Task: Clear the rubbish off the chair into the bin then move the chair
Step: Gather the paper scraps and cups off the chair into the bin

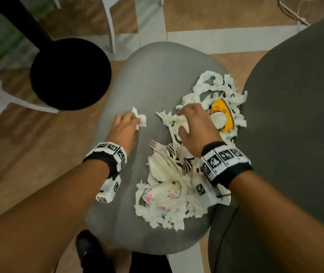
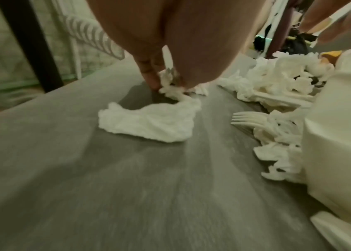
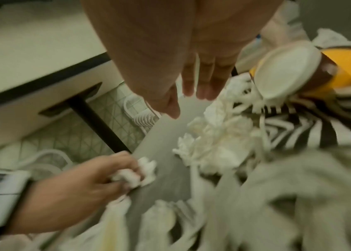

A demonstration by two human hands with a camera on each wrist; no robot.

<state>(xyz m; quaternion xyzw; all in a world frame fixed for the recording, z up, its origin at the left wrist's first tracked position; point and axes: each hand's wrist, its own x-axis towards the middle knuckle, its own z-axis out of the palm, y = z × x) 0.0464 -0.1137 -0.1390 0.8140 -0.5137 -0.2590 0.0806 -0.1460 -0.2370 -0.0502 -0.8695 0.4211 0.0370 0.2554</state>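
The grey chair seat (image 1: 153, 79) carries a heap of rubbish on its right half: torn white tissue strips (image 1: 224, 87), a yellow paper cup (image 1: 223, 115) on its side, a striped cup (image 1: 178, 164), white cups and a plastic fork (image 1: 153, 143). My left hand (image 1: 135, 120) pinches a small crumpled tissue (image 1: 140, 119) lying apart on the seat; the left wrist view shows my left hand (image 2: 168, 83) nipping one end of the tissue (image 2: 148, 122). My right hand (image 1: 180, 119) reaches over the tissue heap beside the yellow cup. In the right wrist view my right hand (image 3: 188, 105) has straight fingers and holds nothing.
A black round table base (image 1: 70, 73) with its post stands on the floor left of the chair. A dark grey rounded surface (image 1: 304, 95) fills the right side. White chair legs (image 1: 110, 22) stand behind and to the left. My shoe (image 1: 90, 251) is by the seat's near edge.
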